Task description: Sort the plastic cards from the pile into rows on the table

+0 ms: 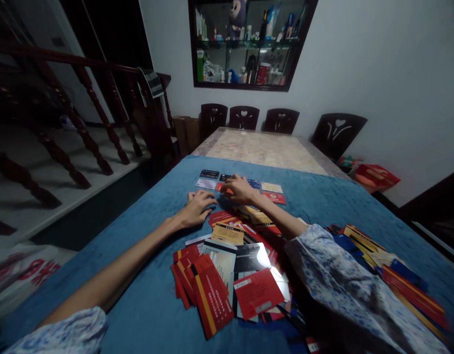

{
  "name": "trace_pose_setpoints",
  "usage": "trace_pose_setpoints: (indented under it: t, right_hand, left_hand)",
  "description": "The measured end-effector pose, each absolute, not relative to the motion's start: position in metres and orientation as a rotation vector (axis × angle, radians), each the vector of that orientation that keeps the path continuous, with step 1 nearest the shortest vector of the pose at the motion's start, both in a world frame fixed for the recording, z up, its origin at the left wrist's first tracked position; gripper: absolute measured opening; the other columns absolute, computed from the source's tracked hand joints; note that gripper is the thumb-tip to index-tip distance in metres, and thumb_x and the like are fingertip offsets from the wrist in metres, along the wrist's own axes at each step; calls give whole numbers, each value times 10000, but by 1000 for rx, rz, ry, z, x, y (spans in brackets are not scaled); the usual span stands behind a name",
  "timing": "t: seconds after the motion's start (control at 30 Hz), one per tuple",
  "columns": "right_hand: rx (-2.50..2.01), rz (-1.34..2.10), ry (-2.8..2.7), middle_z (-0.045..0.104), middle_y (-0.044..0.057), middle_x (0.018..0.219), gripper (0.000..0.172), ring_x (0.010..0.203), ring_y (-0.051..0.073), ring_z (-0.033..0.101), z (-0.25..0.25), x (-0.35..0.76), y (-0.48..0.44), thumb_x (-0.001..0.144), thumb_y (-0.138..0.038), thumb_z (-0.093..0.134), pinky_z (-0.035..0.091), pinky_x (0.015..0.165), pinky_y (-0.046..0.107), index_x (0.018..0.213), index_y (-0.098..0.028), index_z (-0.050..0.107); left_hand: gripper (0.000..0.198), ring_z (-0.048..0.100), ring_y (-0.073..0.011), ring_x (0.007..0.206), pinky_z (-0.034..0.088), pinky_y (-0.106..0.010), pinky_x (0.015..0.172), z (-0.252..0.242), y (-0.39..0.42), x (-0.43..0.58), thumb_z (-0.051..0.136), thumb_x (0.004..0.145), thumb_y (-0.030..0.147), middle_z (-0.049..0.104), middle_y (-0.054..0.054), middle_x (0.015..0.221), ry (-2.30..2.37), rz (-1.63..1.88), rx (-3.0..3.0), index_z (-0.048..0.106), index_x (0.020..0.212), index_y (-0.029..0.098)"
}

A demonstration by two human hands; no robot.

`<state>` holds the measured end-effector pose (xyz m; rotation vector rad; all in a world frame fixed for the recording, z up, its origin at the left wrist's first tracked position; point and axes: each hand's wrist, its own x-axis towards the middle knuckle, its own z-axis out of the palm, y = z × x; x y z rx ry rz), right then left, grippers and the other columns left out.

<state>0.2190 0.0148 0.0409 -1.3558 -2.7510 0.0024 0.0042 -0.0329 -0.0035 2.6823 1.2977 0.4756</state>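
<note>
A loose pile of cards (pixel 230 275), red, black, white and yellow, lies on the blue cloth (pixel 149 295) in front of me. Farther out a short row of cards (pixel 212 179) is laid flat side by side. My left hand (pixel 196 207) rests palm down on the cloth just below that row, fingers curled and partly spread, holding nothing. My right hand (pixel 239 189) reaches over the row, its fingers pressed down on a red card (pixel 222 188) there. A second heap of cards (pixel 389 265) lies by my right sleeve.
Beyond the cloth the bare marble tabletop (pixel 263 147) runs to several dark chairs (pixel 245 117) at the wall. A glass cabinet (pixel 249 44) hangs above. A wooden stair railing (pixel 82 108) stands at left, and red bags (pixel 374 177) lie on the floor at right.
</note>
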Motion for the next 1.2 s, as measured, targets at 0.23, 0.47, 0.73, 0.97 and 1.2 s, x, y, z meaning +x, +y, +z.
trace_pose_setpoints:
  t: [0.23, 0.47, 0.73, 0.97, 1.2]
  right_hand:
    - [-1164, 130, -2749, 712, 74, 1117, 257, 1089, 258, 516, 30, 239, -13, 895, -277, 611, 364, 888, 363, 1114, -238, 740]
    - [-841, 208, -2699, 727, 75, 958, 183, 876, 198, 537, 4, 251, -12, 893, -286, 624, 355, 892, 374, 951, -191, 769]
    - [-835, 197, -2723, 684, 109, 1138, 270, 1008, 247, 517, -4, 250, -16, 879, -335, 652, 366, 931, 426, 1093, -196, 742]
    - [-860, 241, -2687, 682, 100, 1194, 300, 1076, 259, 536, -11, 248, -13, 882, -322, 640, 385, 956, 432, 1144, -203, 724]
    - [-855, 214, -2640, 707, 103, 1133, 263, 1021, 240, 573, -17, 245, -11, 875, -293, 657, 393, 958, 426, 1103, -192, 738]
  left_hand:
    - [335, 471, -279, 1189, 314, -511, 995, -7, -55, 5, 447, 973, 209, 643, -71, 1309, 1216, 459, 2679, 701, 1180, 279]
    - [441, 454, -291, 1215, 272, -533, 1007, -26, -48, -4, 459, 913, 93, 647, -70, 1315, 1105, 470, 2783, 699, 1218, 303]
    - [331, 475, -301, 1219, 262, -564, 1032, -22, -47, -12, 472, 972, 260, 665, -94, 1294, 1167, 548, 2803, 716, 1195, 255]
    - [327, 511, -304, 1208, 330, -530, 1029, -21, -49, -13, 636, 894, 381, 698, -92, 1253, 1221, 623, 2691, 717, 1168, 221]
    - [277, 534, -304, 1202, 360, -534, 1010, -23, -47, -14, 614, 896, 322, 725, -98, 1196, 1197, 698, 2681, 733, 1114, 199]
